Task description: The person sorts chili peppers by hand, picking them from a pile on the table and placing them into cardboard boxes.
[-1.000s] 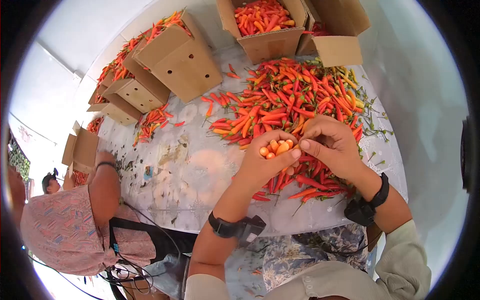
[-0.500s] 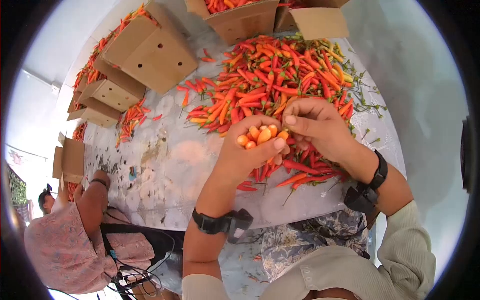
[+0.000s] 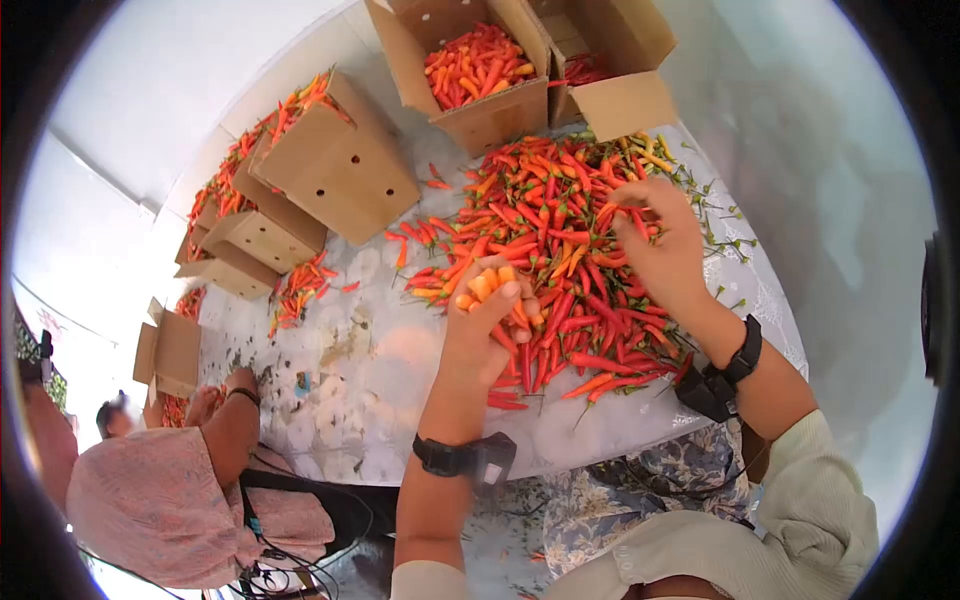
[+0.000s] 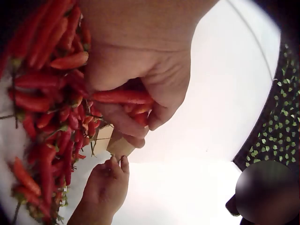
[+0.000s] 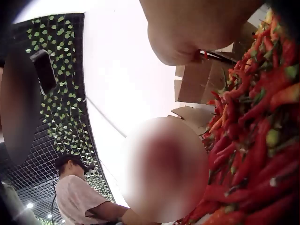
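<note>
In the head view my left hand (image 3: 480, 325) grips a bunch of orange and red chilli peppers (image 3: 492, 285), their blunt ends up and bare of stems. The left wrist view shows a red pepper (image 4: 124, 96) lying across that palm under the curled fingers. My right hand (image 3: 665, 245) is apart from it, over the right side of the chilli pile (image 3: 545, 220), its fingers loosely bent with a gap to the thumb. Many peppers in the pile keep their green stems. In the right wrist view the back of the right hand (image 5: 187, 33) hides its fingertips.
Cardboard boxes of peppers stand at the back (image 3: 495, 115) and left (image 3: 330, 170) of the table (image 3: 400, 410). Loose green stems (image 3: 735, 245) lie along the right edge. Another person (image 3: 180, 500) works at the left. A cable (image 3: 330, 480) hangs near the table's front edge.
The hands were together at the peppers; now they are apart. The right hand has moved right and away over the pile, while the left still grips its bunch. The head view has shifted.
</note>
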The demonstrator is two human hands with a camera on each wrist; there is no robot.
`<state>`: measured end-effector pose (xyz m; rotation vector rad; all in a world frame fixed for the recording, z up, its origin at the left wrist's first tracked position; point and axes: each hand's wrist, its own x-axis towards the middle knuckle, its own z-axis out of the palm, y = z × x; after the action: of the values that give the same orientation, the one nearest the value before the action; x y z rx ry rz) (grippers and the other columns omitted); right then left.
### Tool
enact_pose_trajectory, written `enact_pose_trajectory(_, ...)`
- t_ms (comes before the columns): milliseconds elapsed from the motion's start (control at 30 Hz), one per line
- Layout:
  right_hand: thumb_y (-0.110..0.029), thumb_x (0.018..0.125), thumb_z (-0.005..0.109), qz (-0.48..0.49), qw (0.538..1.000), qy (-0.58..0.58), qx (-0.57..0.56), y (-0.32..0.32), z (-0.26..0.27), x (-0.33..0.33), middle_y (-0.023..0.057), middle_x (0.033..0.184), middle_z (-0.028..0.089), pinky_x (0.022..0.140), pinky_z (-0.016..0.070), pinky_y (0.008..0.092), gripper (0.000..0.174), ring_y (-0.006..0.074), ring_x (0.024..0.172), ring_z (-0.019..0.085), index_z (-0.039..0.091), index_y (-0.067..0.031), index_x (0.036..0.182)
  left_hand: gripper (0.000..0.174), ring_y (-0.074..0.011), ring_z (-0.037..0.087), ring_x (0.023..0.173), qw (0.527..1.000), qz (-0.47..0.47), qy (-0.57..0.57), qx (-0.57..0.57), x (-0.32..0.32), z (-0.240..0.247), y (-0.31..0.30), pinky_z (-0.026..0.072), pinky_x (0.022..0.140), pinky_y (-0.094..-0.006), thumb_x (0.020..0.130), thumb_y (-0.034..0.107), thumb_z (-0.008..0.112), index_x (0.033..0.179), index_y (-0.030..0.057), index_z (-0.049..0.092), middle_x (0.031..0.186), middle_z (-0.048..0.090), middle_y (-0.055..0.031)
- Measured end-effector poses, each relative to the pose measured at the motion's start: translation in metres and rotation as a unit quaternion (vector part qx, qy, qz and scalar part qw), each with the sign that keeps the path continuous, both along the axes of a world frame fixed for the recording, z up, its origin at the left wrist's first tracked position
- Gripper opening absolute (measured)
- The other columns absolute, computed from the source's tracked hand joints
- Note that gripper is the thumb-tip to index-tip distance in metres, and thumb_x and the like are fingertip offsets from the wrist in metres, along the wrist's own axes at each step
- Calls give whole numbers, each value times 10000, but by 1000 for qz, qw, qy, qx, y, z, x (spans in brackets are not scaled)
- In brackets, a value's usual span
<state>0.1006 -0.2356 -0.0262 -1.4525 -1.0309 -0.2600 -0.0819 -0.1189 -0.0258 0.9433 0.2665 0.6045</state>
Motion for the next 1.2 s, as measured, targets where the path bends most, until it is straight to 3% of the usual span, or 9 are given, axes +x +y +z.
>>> enact_pose_trajectory(67,-7,702,637,-15,984,-170,-58,-5,11,-7,75,942,601,789,446,354,225,250,882,568,630,-76,916,196,-146,594,665,1000,6,1,-21,-1,0,3,419,415,-198,805,92,635,961,66,519,792,570,-58)
enact_pose_trajectory(167,2,658,643,54,970,-208,-112,-1,-2,-7,100,968,582,823,435,387,256,310,942,530,643,-80,901,204,-133,568,687,999,-7,6,-37,-6,-8,11,402,429,-186,807,110,622,989,86,531,823,562,-37)
enact_pose_trajectory(300,-80,680,663,37,956,-242,-160,5,-13,-14,73,1024,569,866,400,432,203,293,1021,499,661,-111,880,184,-123,555,668,999,-1,22,-38,-5,-1,5,367,407,-168,801,113,611,967,78,544,805,567,-35)
enact_pose_trajectory(500,-129,702,634,56,913,-371,-159,8,-5,-18,47,1039,569,878,377,426,192,266,1039,489,671,-123,890,158,-124,553,608,997,-46,46,35,-3,-1,6,320,354,-165,795,86,603,938,60,541,728,570,-40)
enact_pose_trajectory(700,-115,681,625,106,939,-325,-37,-4,-1,-23,48,934,586,630,461,339,236,208,763,570,671,-135,912,167,-123,564,585,992,41,110,47,-1,9,-7,362,360,-185,807,100,613,954,67,541,747,591,-49)
enact_pose_trajectory(733,-108,678,618,118,927,-355,29,-5,6,-26,54,891,576,557,468,313,269,199,693,573,655,-127,944,188,-134,617,638,994,28,84,59,-2,7,-6,409,396,-180,832,99,608,986,49,514,867,640,-116)
enact_pose_trajectory(967,-121,696,586,206,891,-405,-4,-5,5,-41,51,915,572,676,500,316,255,226,785,588,627,-88,946,218,-76,553,573,995,28,58,79,2,8,-11,409,403,-177,825,61,626,988,77,483,907,639,-91)
enact_pose_trajectory(1100,-112,708,676,248,932,-264,16,-1,5,-41,43,885,615,711,487,350,214,237,787,587,626,-82,914,306,-61,525,597,994,16,68,84,-1,4,-4,359,399,-157,773,41,672,1004,87,476,900,606,-64)
enact_pose_trajectory(1200,-92,722,686,194,967,-165,-5,-4,11,-35,59,861,618,693,471,360,193,244,764,581,624,-58,902,320,-86,576,618,993,-7,66,99,0,11,-10,367,395,-156,785,43,672,1051,47,496,889,613,-75)
